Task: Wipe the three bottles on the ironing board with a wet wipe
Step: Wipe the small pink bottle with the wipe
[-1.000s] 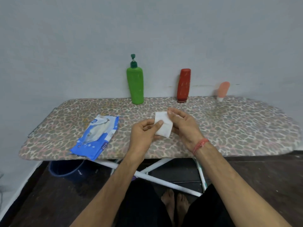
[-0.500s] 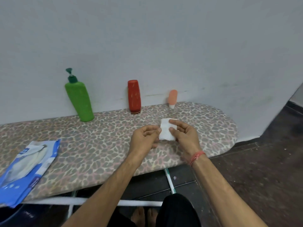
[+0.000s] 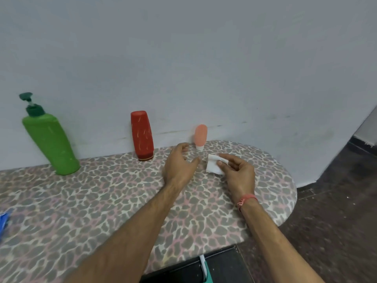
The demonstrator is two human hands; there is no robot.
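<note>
Far left edge: a sliver of blue wet-wipe pack (image 3: 3, 221) on the leopard-print ironing board (image 3: 81, 201). Against the wall, 3 bottles upright in a row, well apart: green pump bottle (image 3: 51, 144), red bottle (image 3: 142, 135) standing on its cap, small peach tube (image 3: 201, 135) likewise cap-down. Left hand (image 3: 179, 164) over the surface between the red bottle and the tube, fingers (image 3: 183, 146) spread wide and empty, tips near the tube but not touching. Right hand (image 3: 237, 172) just beside, thumb and fingers pinching a folded white wet wipe (image 3: 213, 166), held close in front of the tube.

Likely step: picking up the peach tube first. Best done by closing the left fingers round the tube's lower body near the cap, since so light and narrow a thing probably tips at a nudge. Then lifting clear of the wall, wrapping the wipe round it and rubbing from top to cap, turning to reach every side. No bottle judged wiped yet.
</note>
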